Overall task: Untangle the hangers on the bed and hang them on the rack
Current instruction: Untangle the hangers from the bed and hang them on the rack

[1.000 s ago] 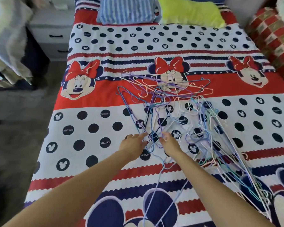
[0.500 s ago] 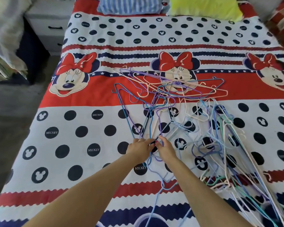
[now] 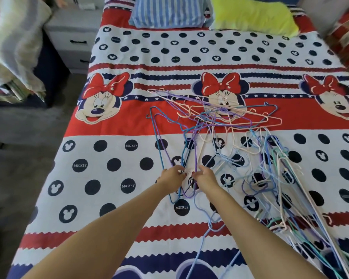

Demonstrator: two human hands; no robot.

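A tangle of thin wire hangers (image 3: pixel 236 125) in purple, blue, pink, white and green sprawls over the middle and right of the bed (image 3: pixel 113 137). My left hand (image 3: pixel 172 177) and my right hand (image 3: pixel 205 176) meet at the near left end of the tangle. Both have curled fingers pinching the purple and blue hanger wires (image 3: pixel 189 158) that run up between them. More hangers (image 3: pixel 302 234) trail toward the lower right corner. No rack is in view.
A blue striped pillow (image 3: pixel 167 13) and a yellow-green pillow (image 3: pixel 252 17) lie at the head of the bed. A grey nightstand (image 3: pixel 73 37) stands left of it, with draped cloth (image 3: pixel 14 47) further left. A checked red cushion (image 3: pixel 345 41) sits at far right.
My hands stay together on the same wires, shifting slightly up the bed. The camera has tilted back, showing more of the pillows.
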